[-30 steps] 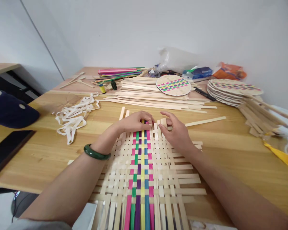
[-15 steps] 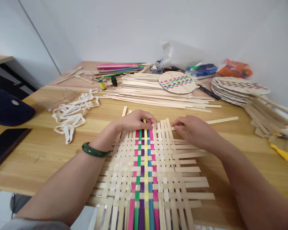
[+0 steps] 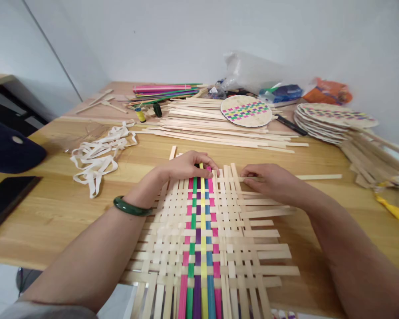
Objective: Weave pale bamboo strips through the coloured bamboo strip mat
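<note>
A woven mat [image 3: 173, 212] of pale strips, with pink, green, purple, yellow and blue strips down its middle, lies before me and reaches past the table's near edge. My left hand [image 3: 194, 166] bends over the mat's far end, its thumb and fingers pinched round the upright coloured strips. A green bangle is on that wrist. At the far right corner, my right hand [image 3: 264, 179] pinches a pale crosswise strip [image 3: 319, 177], whose free end sticks out to the right behind the hand. The left part of this strip runs in among the upright strips.
Loose pale strips [image 3: 193, 126], a round woven piece [image 3: 246, 110] and coloured strips [image 3: 166, 91] lie farther back. White tape [image 3: 96, 159] and a dark cap [image 3: 13, 146] are left; stacked round pieces [image 3: 332, 119] and flat sticks [image 3: 369, 155] are right.
My right hand has shifted slightly right, and more of the pale strip sticks out on its right side, now lying more level. My left hand stays at the mat's far end.
</note>
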`<action>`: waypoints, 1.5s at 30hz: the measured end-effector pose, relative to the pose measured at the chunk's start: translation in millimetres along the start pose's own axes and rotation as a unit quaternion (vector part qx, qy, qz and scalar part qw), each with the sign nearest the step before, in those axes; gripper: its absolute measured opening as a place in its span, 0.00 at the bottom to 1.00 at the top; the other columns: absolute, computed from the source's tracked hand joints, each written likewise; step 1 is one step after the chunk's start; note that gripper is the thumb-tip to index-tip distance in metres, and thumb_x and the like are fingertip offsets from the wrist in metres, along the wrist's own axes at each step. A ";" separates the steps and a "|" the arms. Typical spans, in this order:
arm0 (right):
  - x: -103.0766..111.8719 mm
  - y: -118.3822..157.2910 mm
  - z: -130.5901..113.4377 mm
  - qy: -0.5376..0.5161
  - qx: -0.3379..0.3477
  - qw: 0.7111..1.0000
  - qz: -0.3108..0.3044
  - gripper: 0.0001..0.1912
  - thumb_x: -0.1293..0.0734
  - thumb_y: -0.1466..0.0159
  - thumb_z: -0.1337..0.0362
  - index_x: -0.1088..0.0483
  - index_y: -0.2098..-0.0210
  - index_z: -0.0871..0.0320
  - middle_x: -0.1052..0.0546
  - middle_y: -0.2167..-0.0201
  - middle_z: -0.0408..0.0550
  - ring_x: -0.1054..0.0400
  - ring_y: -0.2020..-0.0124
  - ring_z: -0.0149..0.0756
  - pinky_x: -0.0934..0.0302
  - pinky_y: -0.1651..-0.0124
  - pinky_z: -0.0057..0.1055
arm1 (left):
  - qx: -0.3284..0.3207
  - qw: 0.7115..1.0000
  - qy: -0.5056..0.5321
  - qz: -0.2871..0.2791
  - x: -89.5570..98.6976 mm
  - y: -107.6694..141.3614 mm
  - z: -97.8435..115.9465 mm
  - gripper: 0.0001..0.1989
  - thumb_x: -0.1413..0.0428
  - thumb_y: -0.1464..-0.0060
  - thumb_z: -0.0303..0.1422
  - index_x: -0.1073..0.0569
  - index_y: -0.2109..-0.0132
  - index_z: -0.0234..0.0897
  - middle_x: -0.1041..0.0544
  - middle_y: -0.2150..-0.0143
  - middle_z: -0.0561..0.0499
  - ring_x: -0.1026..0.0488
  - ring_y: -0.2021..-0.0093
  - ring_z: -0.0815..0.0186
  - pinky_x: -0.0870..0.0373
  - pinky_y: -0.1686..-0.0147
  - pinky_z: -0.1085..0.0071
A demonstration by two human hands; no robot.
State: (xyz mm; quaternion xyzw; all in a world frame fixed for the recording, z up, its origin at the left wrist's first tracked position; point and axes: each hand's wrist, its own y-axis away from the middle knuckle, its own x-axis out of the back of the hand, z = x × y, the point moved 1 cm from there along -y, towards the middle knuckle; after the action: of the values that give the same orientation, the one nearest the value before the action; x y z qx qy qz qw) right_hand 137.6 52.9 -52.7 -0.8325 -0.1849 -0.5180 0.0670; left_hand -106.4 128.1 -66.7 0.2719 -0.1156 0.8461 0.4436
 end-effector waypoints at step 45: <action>-2.7 -8.6 3.8 -0.077 -0.017 0.996 0.050 0.07 0.39 0.43 0.63 0.28 0.73 0.53 0.21 0.71 0.42 0.29 0.68 0.36 0.37 0.61 0.32 | -0.024 0.999 -0.016 -0.029 -0.2 1.0 8.5 0.13 0.41 0.50 0.29 0.23 0.55 0.37 0.23 0.51 0.50 0.27 0.52 0.64 0.34 0.48 0.69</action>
State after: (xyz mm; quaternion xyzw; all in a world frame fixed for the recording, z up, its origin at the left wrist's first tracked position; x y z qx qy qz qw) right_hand 136.5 61.4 -57.6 -0.8792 -0.1389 -0.4512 0.0647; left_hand -104.1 123.6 -59.8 0.2781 -0.1346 0.8254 0.4725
